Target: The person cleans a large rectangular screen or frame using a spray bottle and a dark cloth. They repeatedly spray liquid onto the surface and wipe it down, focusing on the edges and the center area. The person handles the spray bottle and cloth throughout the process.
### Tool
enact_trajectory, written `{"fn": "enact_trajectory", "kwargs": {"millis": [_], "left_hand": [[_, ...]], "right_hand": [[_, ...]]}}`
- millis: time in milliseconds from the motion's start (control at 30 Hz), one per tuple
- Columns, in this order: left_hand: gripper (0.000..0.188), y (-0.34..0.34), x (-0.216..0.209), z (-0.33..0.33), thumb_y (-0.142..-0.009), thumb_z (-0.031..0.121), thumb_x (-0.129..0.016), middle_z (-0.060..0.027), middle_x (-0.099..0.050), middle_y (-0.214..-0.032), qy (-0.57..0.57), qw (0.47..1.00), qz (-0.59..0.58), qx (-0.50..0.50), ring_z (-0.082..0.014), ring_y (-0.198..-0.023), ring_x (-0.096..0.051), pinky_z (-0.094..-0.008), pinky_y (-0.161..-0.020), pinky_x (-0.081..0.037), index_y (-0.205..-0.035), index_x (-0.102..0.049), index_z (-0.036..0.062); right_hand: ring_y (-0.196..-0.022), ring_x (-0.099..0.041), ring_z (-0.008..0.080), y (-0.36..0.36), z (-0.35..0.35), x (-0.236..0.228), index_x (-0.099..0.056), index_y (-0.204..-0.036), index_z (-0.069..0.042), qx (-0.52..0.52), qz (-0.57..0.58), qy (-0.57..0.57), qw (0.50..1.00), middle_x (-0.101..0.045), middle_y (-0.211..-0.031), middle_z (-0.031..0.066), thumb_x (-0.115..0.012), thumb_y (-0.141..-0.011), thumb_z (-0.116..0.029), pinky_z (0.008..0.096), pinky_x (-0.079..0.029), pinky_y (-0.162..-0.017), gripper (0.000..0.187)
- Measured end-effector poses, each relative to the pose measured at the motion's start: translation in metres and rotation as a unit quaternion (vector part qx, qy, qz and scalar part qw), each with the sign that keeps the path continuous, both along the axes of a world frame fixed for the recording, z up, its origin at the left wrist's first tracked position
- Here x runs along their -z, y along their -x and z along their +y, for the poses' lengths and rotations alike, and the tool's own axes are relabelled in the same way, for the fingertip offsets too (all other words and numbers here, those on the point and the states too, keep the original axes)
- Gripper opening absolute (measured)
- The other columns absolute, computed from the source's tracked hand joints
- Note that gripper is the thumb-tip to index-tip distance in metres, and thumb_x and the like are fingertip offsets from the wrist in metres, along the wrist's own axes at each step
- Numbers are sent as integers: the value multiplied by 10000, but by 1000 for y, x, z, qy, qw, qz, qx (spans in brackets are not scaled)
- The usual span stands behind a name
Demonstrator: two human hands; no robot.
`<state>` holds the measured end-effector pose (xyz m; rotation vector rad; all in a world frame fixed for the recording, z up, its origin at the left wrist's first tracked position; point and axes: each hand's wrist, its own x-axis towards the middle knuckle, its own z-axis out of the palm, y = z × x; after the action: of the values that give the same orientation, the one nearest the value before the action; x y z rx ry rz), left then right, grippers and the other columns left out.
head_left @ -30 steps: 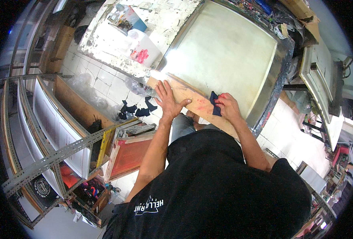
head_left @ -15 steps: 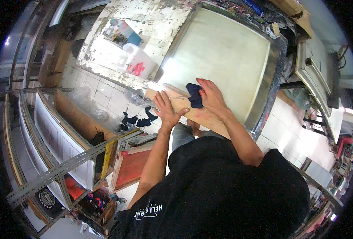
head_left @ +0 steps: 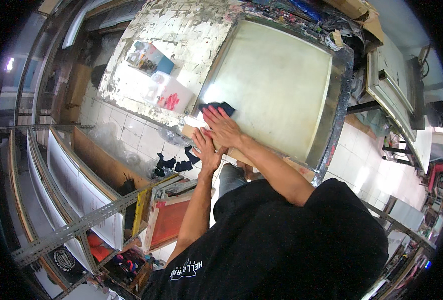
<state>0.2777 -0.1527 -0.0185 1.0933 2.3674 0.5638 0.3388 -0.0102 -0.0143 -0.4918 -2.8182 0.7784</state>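
Observation:
A large pale printing screen (head_left: pixel 281 70) in a frame lies on the worktable in front of me. A wooden strip (head_left: pixel 188 131) runs along its near edge, partly hidden by my hands and forearm. My right hand (head_left: pixel 223 127) is over the screen's near left corner, its fingers pressing a folded dark cloth (head_left: pixel 227 107) down. Beside it, my left hand (head_left: pixel 209 151) rests on the wooden strip with its fingers stretched out and its thumb apart. The two hands are close together, and my right fingers cover part of the cloth.
Two open plastic containers, one blue-sided (head_left: pixel 164 66) and one white with red stains (head_left: pixel 174 95), stand left of the screen. Dark cloth scraps (head_left: pixel 182 166) litter the tiled floor. A metal rack (head_left: pixel 76 227) with framed screens is at left. A red-meshed screen (head_left: pixel 170 220) leans nearby.
My right hand has moved left with the cloth, from the middle of the near edge to the left corner. It has flattened over the cloth. My left hand stays on the wooden strip.

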Motion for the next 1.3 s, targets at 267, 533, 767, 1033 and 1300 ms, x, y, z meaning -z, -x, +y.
{"fn": "enact_trajectory", "kwargs": {"millis": [267,533,767,1033,1300], "left_hand": [[1201,-4,-8,5,-712,501,-744,-204,95,-1597,-15,999,-21,-26,-450,-1453,99,-742,-1023,-60,-1535,19,70],[1273,0,-18,0,-704,774,-606,-204,92,-1596,42,999,-24,-5,-406,-1461,122,-738,-1029,-3,-1529,29,42],[1288,-7,-26,8,-678,792,-607,-260,55,-1580,42,999,-6,2,-460,-1449,81,-730,-1041,-4,-1525,-27,13],[1291,0,-31,6,-668,784,-618,-245,41,-1585,74,997,-35,-4,-438,-1453,65,-763,-1005,-40,-1517,-50,-6],[1020,90,-44,32,-677,148,-864,-187,-323,-1482,-340,899,-9,-274,-289,-1315,-366,-400,-1053,-371,-1480,-255,-8]], "right_hand": [[-1468,-172,275,-126,1,-37,-336,-1474,-49,35,-98,-6,995,-274,-1564,104,-509,-904,-511,454,-88,-1196,753],[-1406,-301,321,-2,91,-23,-361,-1455,-38,-34,-89,-84,992,-362,-1508,146,-539,-873,-537,490,-177,-1166,787],[-1474,-147,288,5,334,-6,-267,-1507,-100,270,-96,-97,953,-225,-1586,83,-422,-913,-623,502,-131,-1178,806],[-1428,-259,330,31,133,5,-350,-1466,-86,5,31,-35,999,-345,-1514,148,-572,-820,-637,502,-133,-1180,877],[-1447,-214,299,-165,255,-6,-310,-1483,-77,410,-83,-99,903,-277,-1555,127,-465,-926,-545,469,-118,-1184,744]]}}
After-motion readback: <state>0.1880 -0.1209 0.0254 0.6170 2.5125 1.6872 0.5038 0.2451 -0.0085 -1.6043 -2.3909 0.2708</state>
